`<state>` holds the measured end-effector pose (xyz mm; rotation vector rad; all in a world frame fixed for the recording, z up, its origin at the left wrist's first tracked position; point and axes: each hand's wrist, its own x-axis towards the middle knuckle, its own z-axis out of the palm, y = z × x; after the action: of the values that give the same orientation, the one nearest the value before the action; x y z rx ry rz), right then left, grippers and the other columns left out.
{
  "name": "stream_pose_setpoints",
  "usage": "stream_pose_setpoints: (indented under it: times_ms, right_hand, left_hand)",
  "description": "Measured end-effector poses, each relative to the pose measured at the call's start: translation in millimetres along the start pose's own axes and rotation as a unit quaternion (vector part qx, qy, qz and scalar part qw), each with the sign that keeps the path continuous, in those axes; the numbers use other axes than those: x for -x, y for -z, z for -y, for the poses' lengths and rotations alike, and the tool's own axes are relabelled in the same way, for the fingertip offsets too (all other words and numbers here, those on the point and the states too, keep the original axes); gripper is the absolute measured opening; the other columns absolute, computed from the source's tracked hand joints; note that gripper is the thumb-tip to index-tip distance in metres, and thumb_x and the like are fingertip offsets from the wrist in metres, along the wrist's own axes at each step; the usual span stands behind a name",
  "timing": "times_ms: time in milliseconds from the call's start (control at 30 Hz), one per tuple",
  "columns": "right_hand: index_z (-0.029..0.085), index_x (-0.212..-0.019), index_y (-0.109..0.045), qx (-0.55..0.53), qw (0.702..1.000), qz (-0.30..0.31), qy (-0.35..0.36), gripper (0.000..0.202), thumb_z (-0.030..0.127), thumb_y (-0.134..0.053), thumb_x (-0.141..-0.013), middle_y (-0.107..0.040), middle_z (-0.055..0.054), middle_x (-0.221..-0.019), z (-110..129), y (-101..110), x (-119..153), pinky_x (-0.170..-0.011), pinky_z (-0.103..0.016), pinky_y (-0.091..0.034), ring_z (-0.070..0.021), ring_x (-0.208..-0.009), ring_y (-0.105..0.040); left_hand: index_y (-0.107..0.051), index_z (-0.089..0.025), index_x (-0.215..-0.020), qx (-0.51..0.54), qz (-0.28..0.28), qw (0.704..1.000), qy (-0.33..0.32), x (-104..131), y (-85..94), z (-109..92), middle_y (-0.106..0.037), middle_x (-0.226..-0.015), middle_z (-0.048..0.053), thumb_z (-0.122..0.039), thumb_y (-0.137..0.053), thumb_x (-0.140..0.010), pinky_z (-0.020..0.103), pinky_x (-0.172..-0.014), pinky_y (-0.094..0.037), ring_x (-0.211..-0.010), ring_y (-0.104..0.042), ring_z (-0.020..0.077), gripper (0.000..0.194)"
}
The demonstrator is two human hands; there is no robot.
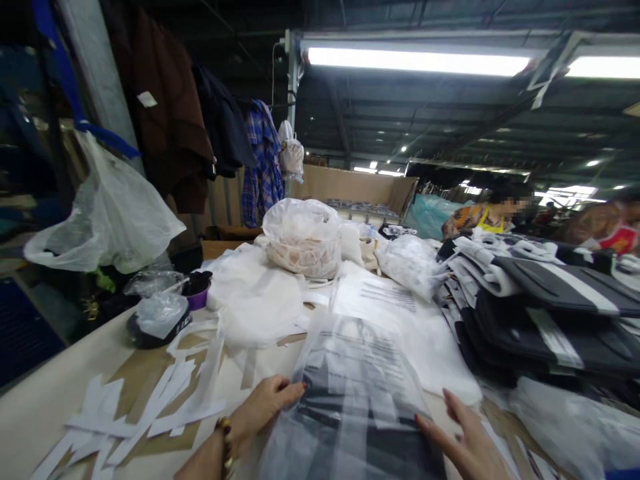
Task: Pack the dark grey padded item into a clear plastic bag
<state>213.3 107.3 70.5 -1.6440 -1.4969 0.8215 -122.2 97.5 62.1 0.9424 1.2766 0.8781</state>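
Note:
A clear plastic bag (pixel 357 400) with something dark and flat inside lies in front of me, with printed lines showing near its top. My left hand (pixel 265 407) rests at its left edge, fingers stretched onto the plastic, and a beaded bracelet is on the wrist. At the right edge, my right hand (pixel 465 437) has its fingers apart, one fingertip touching the bag. Beyond it lies a stack of clear printed bags (pixel 385 300).
White paper strips (pixel 150 407) lie to the left, near a dark cap (pixel 157 320) and a purple container (pixel 199 298). White sheets (pixel 255 293) and a stuffed plastic bag (pixel 303 237) stand behind. Piled black bags (pixel 540 327) rise at right; a person (pixel 480 213) is beyond.

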Motion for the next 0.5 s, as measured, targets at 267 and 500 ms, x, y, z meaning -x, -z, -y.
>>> stream_pose_setpoints:
  times_ms: [267,500]
  right_hand:
    - [0.015,-0.097,-0.071,-0.363,0.868,0.319,-0.112,0.04,0.04,-0.069,-0.065,-0.071,-0.011,-0.096,35,3,-19,-0.086,-0.04,-0.045,-0.0284,-0.091,-0.065]
    - [0.019,-0.109,-0.057,-0.264,0.954,0.076,0.124,0.069,0.024,-0.082,-0.045,-0.065,-0.008,-0.108,94,16,-43,-0.089,-0.041,-0.043,-0.0291,-0.104,-0.056]
  left_hand:
    - [-0.063,-0.012,-0.088,0.086,0.092,0.992,-0.03,-22,-24.0,-55,-0.067,-0.071,0.007,-0.03,-0.078,-0.042,0.039,-0.069,-0.052,-0.07,-0.064,0.026,0.052]
    - [-0.058,-0.017,-0.108,-0.014,-0.042,0.968,-0.249,-1,12.6,-135,-0.065,-0.1,0.005,-0.02,-0.085,-0.044,0.036,-0.082,-0.051,-0.093,-0.06,0.0243,0.069]
